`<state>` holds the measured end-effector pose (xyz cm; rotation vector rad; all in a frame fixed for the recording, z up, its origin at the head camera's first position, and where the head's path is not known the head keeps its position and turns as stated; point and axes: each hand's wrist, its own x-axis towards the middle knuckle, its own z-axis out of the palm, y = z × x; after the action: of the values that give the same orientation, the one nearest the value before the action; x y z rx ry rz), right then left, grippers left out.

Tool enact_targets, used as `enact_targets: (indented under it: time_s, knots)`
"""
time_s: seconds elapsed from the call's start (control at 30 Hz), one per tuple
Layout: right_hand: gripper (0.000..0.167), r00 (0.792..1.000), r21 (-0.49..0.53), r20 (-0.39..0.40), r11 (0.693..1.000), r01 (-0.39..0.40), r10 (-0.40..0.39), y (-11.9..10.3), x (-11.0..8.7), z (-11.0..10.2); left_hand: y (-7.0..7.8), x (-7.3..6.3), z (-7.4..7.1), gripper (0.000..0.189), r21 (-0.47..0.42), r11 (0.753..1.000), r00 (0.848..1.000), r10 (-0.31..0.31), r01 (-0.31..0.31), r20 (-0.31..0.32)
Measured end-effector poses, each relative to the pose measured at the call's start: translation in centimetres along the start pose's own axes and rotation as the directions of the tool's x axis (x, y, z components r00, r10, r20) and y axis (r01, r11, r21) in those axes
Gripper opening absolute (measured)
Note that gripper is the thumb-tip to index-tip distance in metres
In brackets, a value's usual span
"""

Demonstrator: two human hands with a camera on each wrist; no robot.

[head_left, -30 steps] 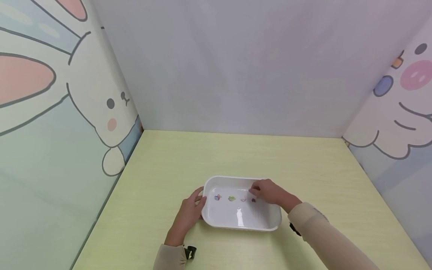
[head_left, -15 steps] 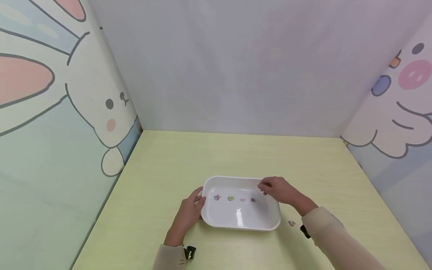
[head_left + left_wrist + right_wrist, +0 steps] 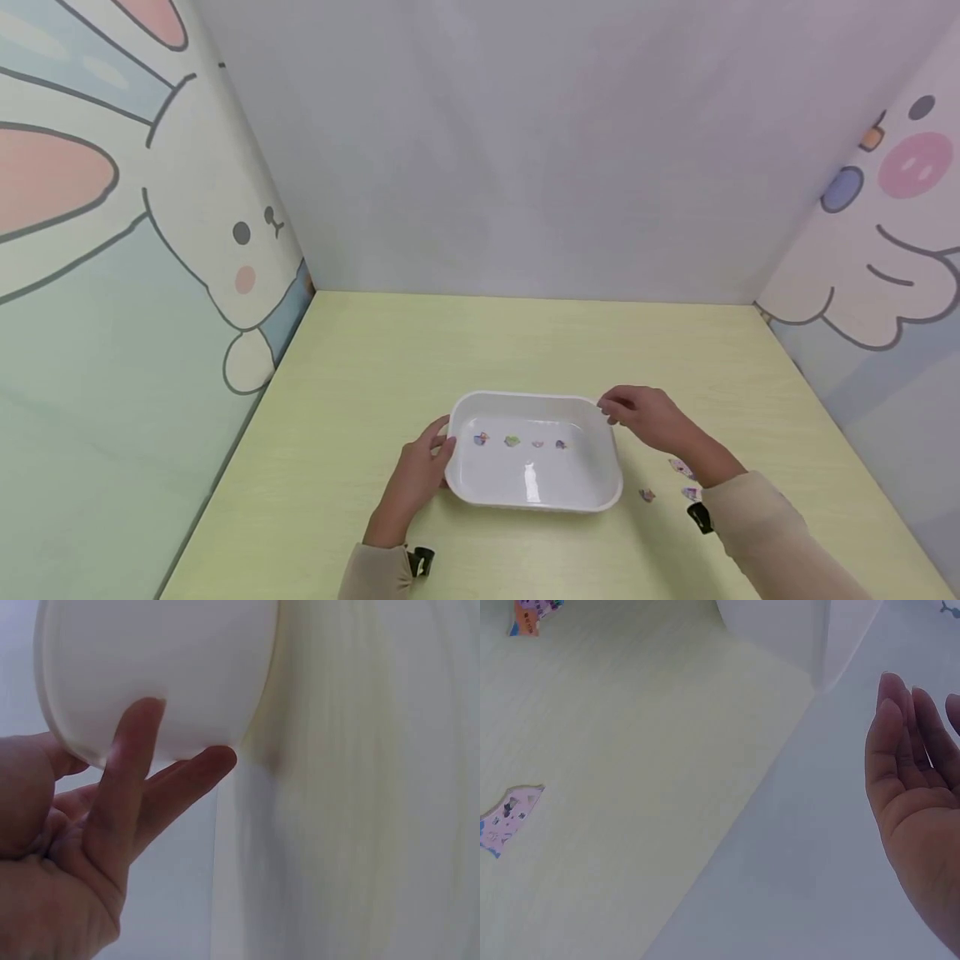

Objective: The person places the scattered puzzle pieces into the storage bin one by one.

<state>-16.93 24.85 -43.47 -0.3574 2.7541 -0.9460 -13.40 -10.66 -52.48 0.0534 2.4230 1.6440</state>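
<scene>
Left hand [image 3: 417, 477] is gripping the white tray [image 3: 491, 483]; right hand [image 3: 651, 418] is hovering, released, by its far right corner.
The left thumb is hooking over the tray's left rim while fingers are pressing its outer wall; the right fingers are bending loosely, seemingly holding nothing. Four small colourful pieces [image 3: 512, 441] are lying in a row inside the tray, and three loose pieces [image 3: 647, 495] are resting on the pale yellow table [image 3: 390, 342], right of it.

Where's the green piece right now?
In the head view, the green piece lies inside the white tray, left of the tray's middle, between the leftmost piece and the small pink piece.
</scene>
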Motion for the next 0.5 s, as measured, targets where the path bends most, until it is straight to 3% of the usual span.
enact_targets:
  time_s: [0.2,0.5]
  knots:
    - [0.025,0.999,-0.004,-0.045,1.000,-0.025,0.025,1.1,-1.3,-0.9,-0.1,0.0,0.0,0.046,-0.003,1.000,1.000,0.004,-0.004,0.000]
    - [0.027,0.996,0.006,-0.053,0.997,-0.078,0.078,2.3,-3.2,-1.2,-0.1,0.1,0.1,0.046,0.000,1.000,1.000,-0.002,0.002,0.002]
